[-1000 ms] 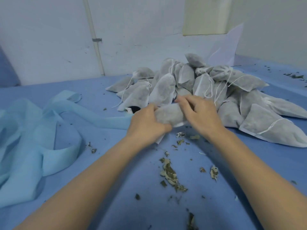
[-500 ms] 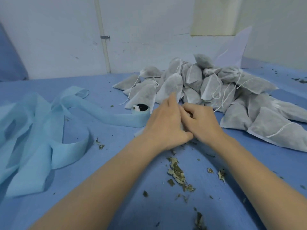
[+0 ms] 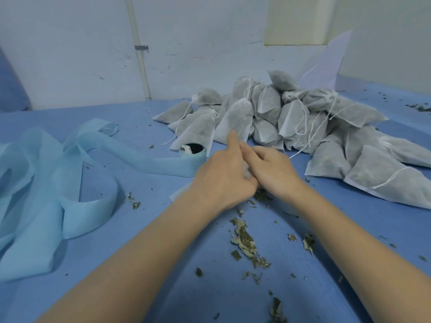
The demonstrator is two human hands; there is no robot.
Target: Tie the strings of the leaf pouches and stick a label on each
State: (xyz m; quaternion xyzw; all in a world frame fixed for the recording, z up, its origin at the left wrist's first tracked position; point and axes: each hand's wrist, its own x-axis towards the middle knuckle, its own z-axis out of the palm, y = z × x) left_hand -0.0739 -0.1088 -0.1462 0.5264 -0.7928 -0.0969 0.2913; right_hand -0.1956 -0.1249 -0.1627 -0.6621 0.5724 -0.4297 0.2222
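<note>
Both hands meet just in front of the big pile of grey mesh leaf pouches with white strings (image 3: 291, 117). The left hand (image 3: 221, 176) curls round a small white pouch (image 3: 247, 169), mostly hidden, with one finger sticking out straight. The right hand (image 3: 272, 171) pinches the same pouch, fingers bent.

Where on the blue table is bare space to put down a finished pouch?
Bare table lies between the light blue ribbon and the pouch pile, along the wall. Another patch is right of the right hand, below the pile. Crowded: the pile itself, the ribbon loops at left, and the leaf crumbs between the forearms.
</note>
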